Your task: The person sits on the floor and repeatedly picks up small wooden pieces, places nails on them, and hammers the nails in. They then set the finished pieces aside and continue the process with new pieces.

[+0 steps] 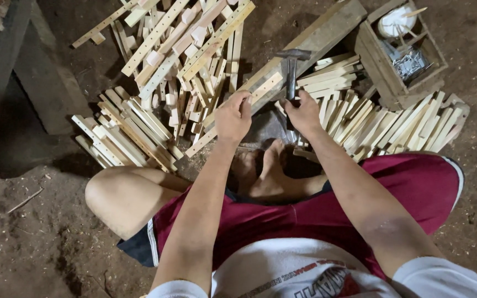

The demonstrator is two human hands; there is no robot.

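Observation:
I sit cross-legged on a dirt floor. My right hand grips the handle of a hammer, whose dark head points away from me. My left hand pinches a thin wooden slat that lies slanted across a thick wooden beam. The slat has small holes along it. Both hands are close together over the beam, just in front of my bare feet.
Piles of cut wooden slats lie to the left, ahead and to the right. A small wooden box at upper right holds nails and a white round container. A dark plank lies at left.

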